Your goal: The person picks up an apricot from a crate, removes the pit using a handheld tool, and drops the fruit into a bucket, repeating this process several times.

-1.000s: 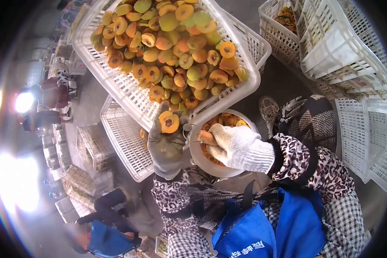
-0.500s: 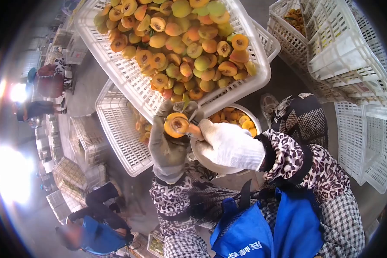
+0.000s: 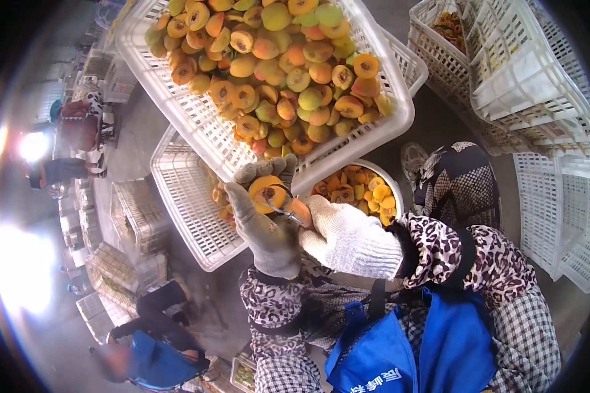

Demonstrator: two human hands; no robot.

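In the gloved palm of my left hand (image 3: 263,226) rests a halved orange fruit (image 3: 267,194), cut face up, with the fingers curled around it. My right hand (image 3: 354,236), in a white knitted glove, grips the orange-brown handle of a small tool (image 3: 299,211). The curved metal end of that tool touches the fruit at its right edge. Just beyond my hands, a white crate (image 3: 233,160) holds many halved fruits (image 3: 285,72). A round white container (image 3: 394,185) with orange fruit pieces (image 3: 360,190) stands beyond my right hand.
Another white crate (image 3: 196,219) sits lower left, partly under the fruit crate. Stacked white crates (image 3: 518,85) stand at the right, with more crates (image 3: 557,216) below. At the left, a person in blue (image 3: 160,357) sits near stacked crates (image 3: 115,268); other people (image 3: 78,128) are farther back.
My left hand has opened out slightly around the fruit, and its cut face has tilted. The tool's curved end shows more clearly, and more of the round container is visible.
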